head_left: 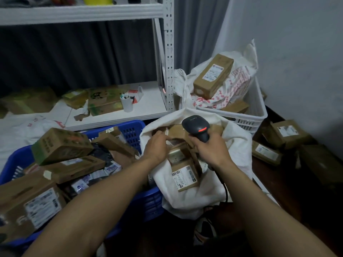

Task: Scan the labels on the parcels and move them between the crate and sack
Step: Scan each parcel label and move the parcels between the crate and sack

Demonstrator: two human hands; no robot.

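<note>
A: What worries you here?

B: The scanner [196, 127] is pointing into a crowded sack [194, 197]. Several parcels lie packed together in its mouth. The labelled parcel [184, 176] lies face up just below the one in hand, so I'd judge the beam could read the wrong code.

A: And the one in hand?

B: The top parcel [176, 133] shows no label from this side, so it likely needs a turn before it scans. Turned with one hand in soft cloth, it could slip back down among the others.

A: Anything on the crate side?

B: The blue crate [132, 131] stands against the sack on the left and is heaped above its rim, so a box dropped on that pile could slide off. The scanner's cable [225, 190] also hangs down over the sack's front — it could snag on a lift.

A: How are the hands set?

B: The left hand [156, 145] reaches past the crate's corner into the sack mouth, back of the hand up. Its fingers [162, 135] are bent over the near edge of the top parcel — a pinch on it, as far as I can tell. The right hand [211, 151] is wrapped round the scanner's handle with its fingers curled out of sight beneath. The scanner's head is aimed forward and down at the parcels, just beside the left hand.
</note>
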